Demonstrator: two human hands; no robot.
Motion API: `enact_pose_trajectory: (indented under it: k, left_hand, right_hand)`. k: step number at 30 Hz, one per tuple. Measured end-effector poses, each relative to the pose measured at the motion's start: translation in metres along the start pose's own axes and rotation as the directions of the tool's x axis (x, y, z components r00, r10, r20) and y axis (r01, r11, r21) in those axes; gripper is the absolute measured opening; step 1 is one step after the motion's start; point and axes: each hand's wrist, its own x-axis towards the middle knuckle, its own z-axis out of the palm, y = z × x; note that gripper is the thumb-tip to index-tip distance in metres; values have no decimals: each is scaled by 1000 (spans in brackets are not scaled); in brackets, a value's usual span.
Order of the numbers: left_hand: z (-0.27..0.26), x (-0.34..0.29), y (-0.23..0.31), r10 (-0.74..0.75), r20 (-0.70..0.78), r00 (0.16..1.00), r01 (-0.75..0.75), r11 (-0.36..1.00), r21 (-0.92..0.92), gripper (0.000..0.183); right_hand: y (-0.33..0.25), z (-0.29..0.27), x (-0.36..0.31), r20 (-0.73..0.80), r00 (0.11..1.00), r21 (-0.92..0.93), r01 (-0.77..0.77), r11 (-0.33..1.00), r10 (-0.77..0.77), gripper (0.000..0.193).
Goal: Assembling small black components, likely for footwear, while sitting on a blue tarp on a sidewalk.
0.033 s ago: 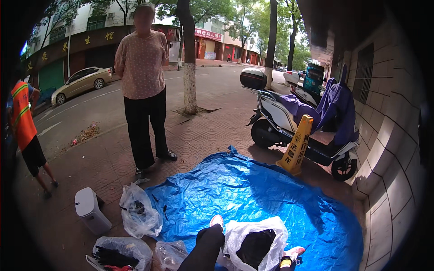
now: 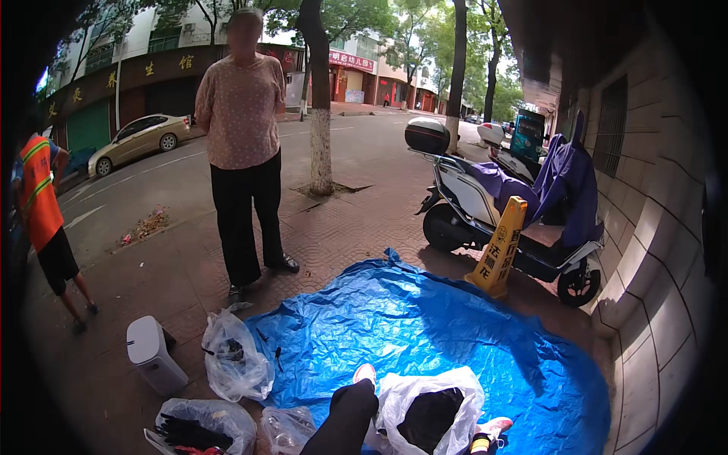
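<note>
Neither my left hand nor my right hand is in view. Between my legs, an open white plastic bag [image 2: 388, 402] stands on a blue tarp [image 2: 341, 318], with dark material [image 2: 431, 417] inside that I cannot make out. My black-trousered leg [image 2: 345, 421] stretches out left of that bag. To the left of it lies a clear plastic bag [image 2: 287, 428]. Farther left, another plastic bag [image 2: 239, 421] holds several black, finger-like pieces [image 2: 189, 434] and something red. A tied-looking translucent bag [image 2: 235, 360] with dark contents rests at the tarp's left edge.
A white bin [image 2: 155, 353] stands left of the bags. Beyond the tarp stands a person [image 2: 243, 121] in a patterned top; another in an orange vest [image 2: 39, 197] is at far left. A yellow sign [image 2: 498, 250] and a scooter [image 2: 462, 189] flank the tiled wall [image 2: 644, 227] at right.
The whole view has shifted very slightly. Nothing in the scene has visibly moved.
</note>
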Motion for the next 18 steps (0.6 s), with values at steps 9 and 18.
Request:
enact_pose_trajectory:
  k: [9,18]
  left_hand:
    - [-28,36,20,105,-44,994,-97,985,142,18]
    - [-45,30,43,175,-53,983,-152,941,303,20]
  right_hand:
    - [18,8,24,-212,968,-110,-164,980,138,18]
    - [56,36,-2,-152,959,-73,-253,965,240,24]
